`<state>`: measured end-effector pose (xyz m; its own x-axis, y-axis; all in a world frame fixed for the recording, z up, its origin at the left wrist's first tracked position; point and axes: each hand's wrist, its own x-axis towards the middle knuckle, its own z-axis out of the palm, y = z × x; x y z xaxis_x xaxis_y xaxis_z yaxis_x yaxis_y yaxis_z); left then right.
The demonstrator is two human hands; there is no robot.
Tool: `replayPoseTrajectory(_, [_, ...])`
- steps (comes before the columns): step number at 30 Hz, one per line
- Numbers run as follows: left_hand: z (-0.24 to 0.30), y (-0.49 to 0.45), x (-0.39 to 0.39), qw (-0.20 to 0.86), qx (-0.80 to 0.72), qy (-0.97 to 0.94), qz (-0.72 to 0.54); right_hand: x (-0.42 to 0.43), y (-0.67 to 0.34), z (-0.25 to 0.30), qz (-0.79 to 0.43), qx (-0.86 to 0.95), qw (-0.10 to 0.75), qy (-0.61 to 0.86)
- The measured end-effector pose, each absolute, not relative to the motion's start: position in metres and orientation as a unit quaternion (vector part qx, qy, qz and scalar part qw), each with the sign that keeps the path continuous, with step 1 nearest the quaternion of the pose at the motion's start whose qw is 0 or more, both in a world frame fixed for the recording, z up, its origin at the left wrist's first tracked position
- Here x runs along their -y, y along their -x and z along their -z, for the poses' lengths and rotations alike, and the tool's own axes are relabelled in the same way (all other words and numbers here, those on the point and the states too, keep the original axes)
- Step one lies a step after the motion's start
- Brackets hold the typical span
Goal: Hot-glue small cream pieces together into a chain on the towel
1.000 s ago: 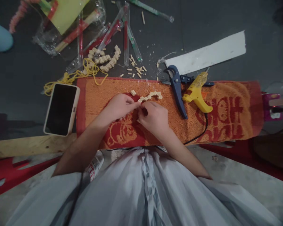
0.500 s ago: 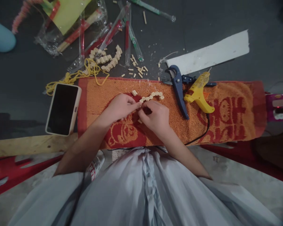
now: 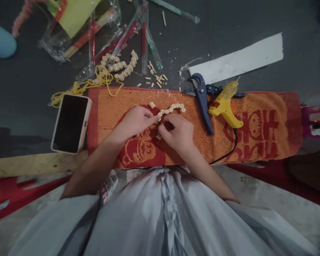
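Observation:
A curved row of short pale wooden stick pieces [image 3: 173, 107] lies on the orange and red towel [image 3: 114, 106]. At its left end, the fingertips of my left hand [image 3: 138, 121] are closed on the row. My right hand [image 3: 178, 131] is just below the row, thumb and forefinger brought together in a pinch. Whatever is between those fingertips is too small or hidden to make out. A small wooden cluster [image 3: 152, 105] rests above my left hand, and another small piece [image 3: 158, 136] sits beside my right fingers.
Right of my hands are a blue cutter [image 3: 202, 103] and a yellow glue gun [image 3: 225, 105] with a black cord. A phone [image 3: 71, 123] lies left. Beyond the towel are yellow string [image 3: 82, 86], wooden bits [image 3: 158, 80], more glued rows [image 3: 128, 67], plastic-wrapped sticks and a white strip [image 3: 240, 58].
My right hand has shifted slightly right, away from the end of the row, showing more of the small piece beside it. My left hand stays in place.

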<state>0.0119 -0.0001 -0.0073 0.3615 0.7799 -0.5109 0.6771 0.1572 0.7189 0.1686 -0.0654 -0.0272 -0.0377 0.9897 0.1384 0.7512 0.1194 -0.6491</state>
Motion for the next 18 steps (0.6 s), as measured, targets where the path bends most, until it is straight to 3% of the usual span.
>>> replayPoseTrajectory(18, [0.008, -0.011, 0.000, 0.522, -0.558, -0.643, -0.046, 0.062, -0.170, 0.016, -0.207, 0.709, 0.167, 0.654])
